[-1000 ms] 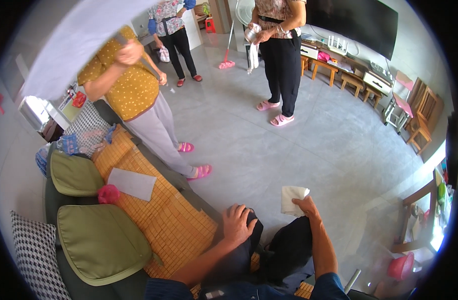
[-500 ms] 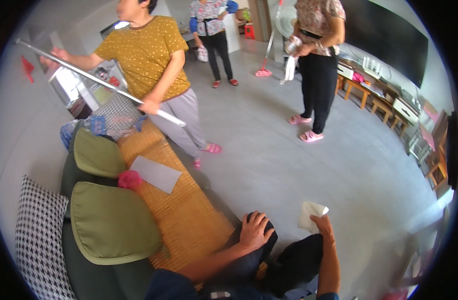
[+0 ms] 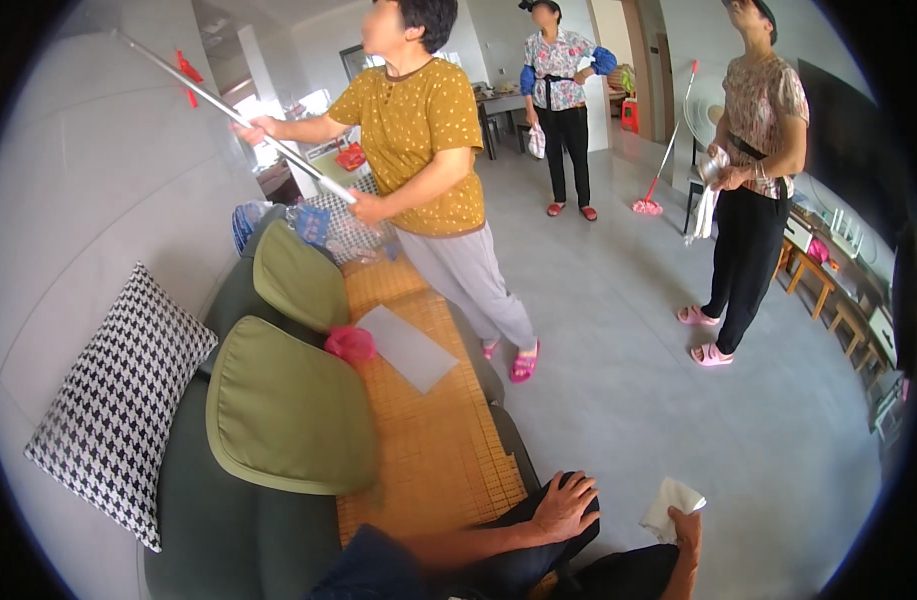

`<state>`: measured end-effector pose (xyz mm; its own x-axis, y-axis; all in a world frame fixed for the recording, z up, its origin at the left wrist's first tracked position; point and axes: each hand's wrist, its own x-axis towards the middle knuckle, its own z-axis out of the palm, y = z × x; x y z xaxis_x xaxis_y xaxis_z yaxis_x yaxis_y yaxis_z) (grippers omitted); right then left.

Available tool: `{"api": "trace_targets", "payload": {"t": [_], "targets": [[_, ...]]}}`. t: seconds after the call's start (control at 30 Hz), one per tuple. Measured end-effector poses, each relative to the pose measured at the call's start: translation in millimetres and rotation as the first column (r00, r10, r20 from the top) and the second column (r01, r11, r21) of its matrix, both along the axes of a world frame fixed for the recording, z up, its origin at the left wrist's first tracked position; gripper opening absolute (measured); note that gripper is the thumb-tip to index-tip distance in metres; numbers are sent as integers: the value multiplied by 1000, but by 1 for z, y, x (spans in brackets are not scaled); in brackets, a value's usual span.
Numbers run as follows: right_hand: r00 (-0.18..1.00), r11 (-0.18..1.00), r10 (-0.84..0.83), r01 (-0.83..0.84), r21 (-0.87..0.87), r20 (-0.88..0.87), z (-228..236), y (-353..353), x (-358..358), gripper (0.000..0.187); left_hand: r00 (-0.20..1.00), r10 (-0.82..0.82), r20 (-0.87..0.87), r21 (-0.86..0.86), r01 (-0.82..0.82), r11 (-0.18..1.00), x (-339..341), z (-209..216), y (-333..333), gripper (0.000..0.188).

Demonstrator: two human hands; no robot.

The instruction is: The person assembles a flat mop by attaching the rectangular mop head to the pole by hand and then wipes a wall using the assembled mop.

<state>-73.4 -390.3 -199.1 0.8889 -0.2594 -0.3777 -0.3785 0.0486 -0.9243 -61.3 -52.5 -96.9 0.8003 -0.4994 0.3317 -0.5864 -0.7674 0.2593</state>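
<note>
My left hand (image 3: 566, 508) rests on my dark-trousered knee, its fingers spread and nothing in them. In my right hand (image 3: 687, 530) is a folded white cloth (image 3: 670, 505), pinched at its lower right and held over the grey floor beside my other knee. I sit on a dark green sofa whose seat is covered by a woven bamboo mat (image 3: 443, 425). Ahead on the left, a person in a mustard top (image 3: 428, 140) holds a long metal pole (image 3: 233, 112) with both hands, its far end raised toward the wall.
Olive backrest pads (image 3: 293, 415), a houndstooth cushion (image 3: 123, 400), a pink bundle (image 3: 350, 344) and a grey sheet (image 3: 410, 348) are on the sofa. Two more people stand ahead, one holding a white cloth (image 3: 706, 205). A red-handled mop (image 3: 648, 206) stands between them.
My view has swung left and up, so the room sits further right in it. The pole slants more steeply. My left hand stays on the knee and my right keeps the cloth.
</note>
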Motion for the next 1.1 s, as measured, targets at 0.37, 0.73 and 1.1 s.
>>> {"api": "trace_targets", "payload": {"t": [0.37,0.73,1.1], "targets": [[995,999,-50,49,13,86,-26,-7,8,53,1000,-8,3,-8,8,1000,3,3,-4,43],[994,995,-93,91,37,59,-18,-2,4,49,1000,-13,28,-20,14,1000,4,-2,-2,41],[992,996,-83,80,35,91,-9,7,-1,48,999,-29,23,-17,30,999,2,-1,2,41]]}}
